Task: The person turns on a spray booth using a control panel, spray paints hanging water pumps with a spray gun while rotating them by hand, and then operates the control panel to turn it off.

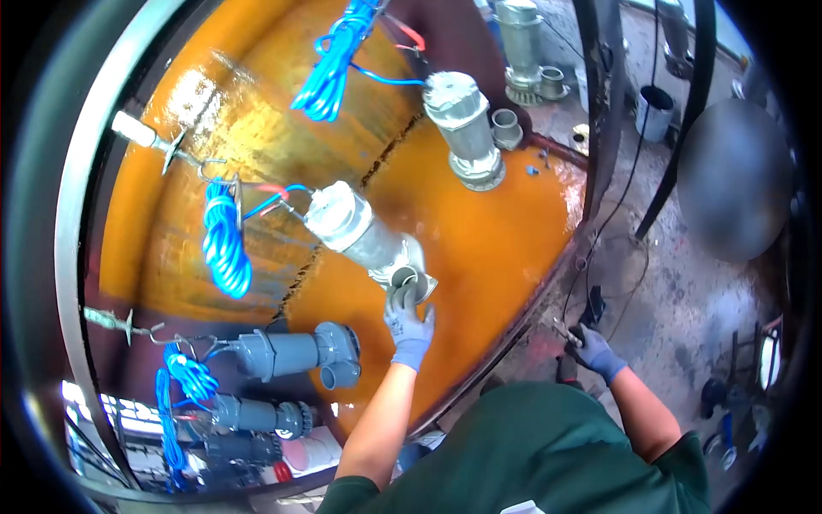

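Observation:
A silver-coated submersible pump (364, 227) hangs tilted on a wire, with a coil of blue cable (224, 244) tied beside it. My left hand (409, 327), in a grey glove, grips the rim of the pump's round outlet (411, 278) at its lower end. Off to the right, my right hand (595, 351), also gloved, is closed around a dark hand tool (572, 341). A thin black hose or cable runs down near it; fingers and blur hide the tool's kind.
Another silver pump (462, 128) hangs farther back under its blue cable coil (334, 64). Grey-blue pumps (295, 354) hang at the near left. An orange-stained curved panel (488, 231) lies behind them. On the right are a white bucket (655, 114), a dark upright post (604, 111) and a large dark oval shape (735, 180).

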The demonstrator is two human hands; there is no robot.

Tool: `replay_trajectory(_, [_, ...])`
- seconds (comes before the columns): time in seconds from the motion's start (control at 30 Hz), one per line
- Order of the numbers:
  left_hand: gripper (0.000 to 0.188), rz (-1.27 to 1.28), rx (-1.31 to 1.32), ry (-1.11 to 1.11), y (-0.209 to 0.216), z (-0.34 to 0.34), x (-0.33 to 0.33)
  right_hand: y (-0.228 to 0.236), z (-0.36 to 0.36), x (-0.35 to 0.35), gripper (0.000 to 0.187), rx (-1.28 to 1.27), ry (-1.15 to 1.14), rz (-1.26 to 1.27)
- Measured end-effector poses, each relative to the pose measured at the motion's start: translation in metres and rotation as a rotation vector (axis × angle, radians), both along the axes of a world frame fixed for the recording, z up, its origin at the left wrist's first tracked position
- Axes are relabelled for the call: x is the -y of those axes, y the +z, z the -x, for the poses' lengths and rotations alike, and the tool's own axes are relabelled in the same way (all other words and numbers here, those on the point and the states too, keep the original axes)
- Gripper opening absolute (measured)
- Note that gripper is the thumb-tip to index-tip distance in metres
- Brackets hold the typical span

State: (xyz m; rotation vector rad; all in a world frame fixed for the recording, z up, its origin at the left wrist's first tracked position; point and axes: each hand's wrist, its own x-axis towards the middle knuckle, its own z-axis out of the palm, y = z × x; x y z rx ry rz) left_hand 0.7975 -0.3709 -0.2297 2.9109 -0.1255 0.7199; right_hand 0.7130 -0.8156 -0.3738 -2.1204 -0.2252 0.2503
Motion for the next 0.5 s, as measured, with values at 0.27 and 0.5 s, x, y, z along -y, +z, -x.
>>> replay_trajectory(0.27, [0.067, -0.021, -0.006, -0.029, 0.006, 0.022, -0.059, 0.090, -0.038, -0.085, 0.030, 0.159, -0.146, -0.264])
replay_trajectory(0.5, [0.071, 0.323, -0.066, 0.225, 0.070, 0.003, -0.058, 0.104, -0.033, -0.099, 0.030, 0.113, 0.131, -0.365])
